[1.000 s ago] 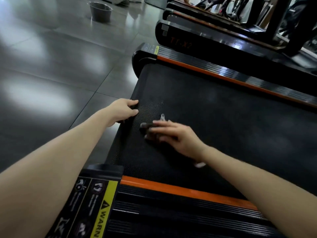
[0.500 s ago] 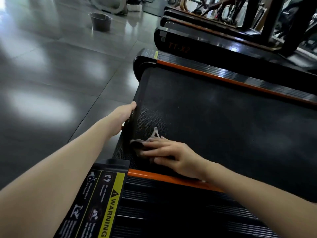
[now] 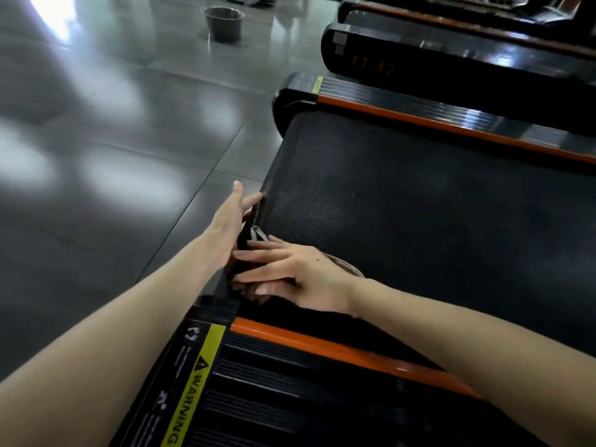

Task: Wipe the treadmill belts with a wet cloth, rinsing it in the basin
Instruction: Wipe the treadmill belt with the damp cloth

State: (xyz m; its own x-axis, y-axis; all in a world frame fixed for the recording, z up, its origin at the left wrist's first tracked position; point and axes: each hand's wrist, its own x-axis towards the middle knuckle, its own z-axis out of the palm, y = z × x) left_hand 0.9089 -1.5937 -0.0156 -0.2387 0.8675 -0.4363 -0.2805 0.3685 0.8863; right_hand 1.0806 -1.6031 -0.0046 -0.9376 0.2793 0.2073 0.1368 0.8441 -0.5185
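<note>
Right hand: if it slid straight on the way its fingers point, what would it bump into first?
Probably the left hand: the right hand points leftward over the treadmill belt, and the left hand lies just beyond it. They may already touch; depth is unclear.

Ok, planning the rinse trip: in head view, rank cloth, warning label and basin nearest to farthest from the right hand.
1. Cloth, under the fingers of the right hand.
2. Warning label, just below, near side.
3. Basin, far across the floor, upper left.
</note>
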